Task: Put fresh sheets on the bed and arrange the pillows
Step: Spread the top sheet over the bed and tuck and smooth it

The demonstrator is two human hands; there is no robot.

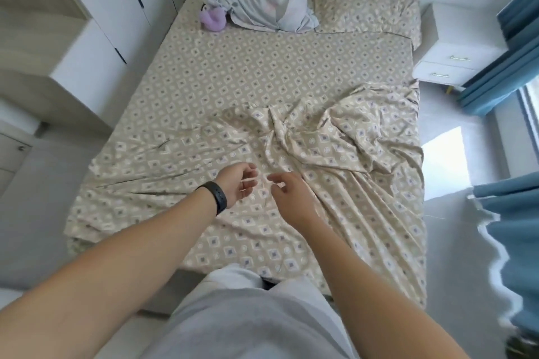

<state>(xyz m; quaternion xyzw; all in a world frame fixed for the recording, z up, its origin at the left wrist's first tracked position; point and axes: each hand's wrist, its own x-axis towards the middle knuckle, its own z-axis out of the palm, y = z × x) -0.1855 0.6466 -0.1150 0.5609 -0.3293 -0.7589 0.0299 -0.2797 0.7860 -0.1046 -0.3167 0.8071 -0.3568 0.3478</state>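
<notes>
Both hands, left (237, 183) and right (287, 188), hover loosely spread, holding nothing, near the bed's foot edge. Patterned sheet (262, 73) bunches just beyond, toward the foot-right corner; right hand nearer.

left hand (237, 183): above the bed foot, fingers loosely curled, holding nothing, black band on wrist | right hand (287, 188): just beside it, apart, fingers relaxed, palm down | both forearms bare, reaching forward over the bed
</notes>
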